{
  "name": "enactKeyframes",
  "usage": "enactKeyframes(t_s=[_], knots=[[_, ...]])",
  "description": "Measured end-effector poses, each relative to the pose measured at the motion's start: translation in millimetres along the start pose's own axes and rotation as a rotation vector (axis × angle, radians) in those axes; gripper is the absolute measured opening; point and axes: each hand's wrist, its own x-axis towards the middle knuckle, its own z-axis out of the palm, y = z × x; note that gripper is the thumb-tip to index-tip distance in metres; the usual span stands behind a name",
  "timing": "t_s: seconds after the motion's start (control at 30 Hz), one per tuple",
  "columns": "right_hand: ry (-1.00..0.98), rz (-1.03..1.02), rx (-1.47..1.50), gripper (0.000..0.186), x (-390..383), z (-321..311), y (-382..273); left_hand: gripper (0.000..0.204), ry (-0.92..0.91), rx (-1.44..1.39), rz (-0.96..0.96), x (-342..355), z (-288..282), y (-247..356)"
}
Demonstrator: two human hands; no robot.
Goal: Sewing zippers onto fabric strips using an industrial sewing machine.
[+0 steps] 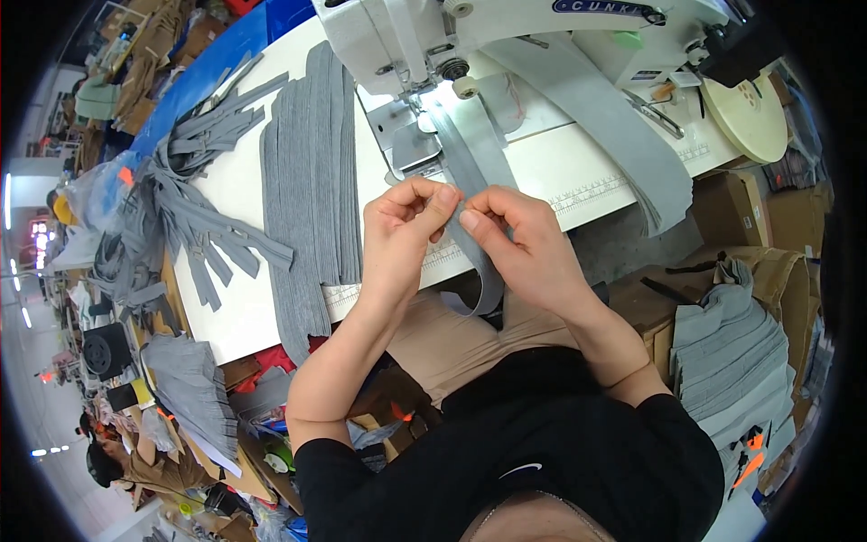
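Both hands pinch a long grey fabric strip (pixel 481 269) just in front of a white sewing machine (pixel 361 41); the strip runs back under its lit presser foot and hangs in a loop over the table's front edge. My left hand (pixel 402 226) grips it with thumb and forefinger, other fingers curled. Close beside it, my right hand (pixel 515 244) pinches the same strip. Left of them lie long stacked grey strips (pixel 307 181) and a loose pile of grey strips with small metal pieces (pixel 208 208). A wide pale grey band (pixel 623 158) drapes across the table's right part.
The white table (pixel 208 321) carries scissors (pixel 664 117) and a cream disc (pixel 750 117) at right. Cardboard boxes (pixel 741 208) and grey fabric stacks (pixel 722 361) stand at lower right, another stack (pixel 185 388) at left. A person (pixel 144 470) is at the far lower left.
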Motion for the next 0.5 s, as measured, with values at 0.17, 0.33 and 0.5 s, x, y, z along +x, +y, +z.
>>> enactKeyframes(t_s=[0.17, 0.33, 0.5], knots=[[0.059, -0.030, 0.008, 0.017, 5.7, 6.5, 0.3, 0.017, 0.118, -0.018, 0.055, 14.6, 3.6, 7.3], [0.169, -0.020, -0.088, 0.015, 27.8, 16.8, -2.2, 0.019, 0.188, 0.186, 0.112, 32.8, -6.9, 9.9], [0.165, -0.277, -0.510, 0.012, 59.5, 30.3, 22.6, 0.018, 0.187, 0.953, 0.519, 40.0, -30.6, 6.1]])
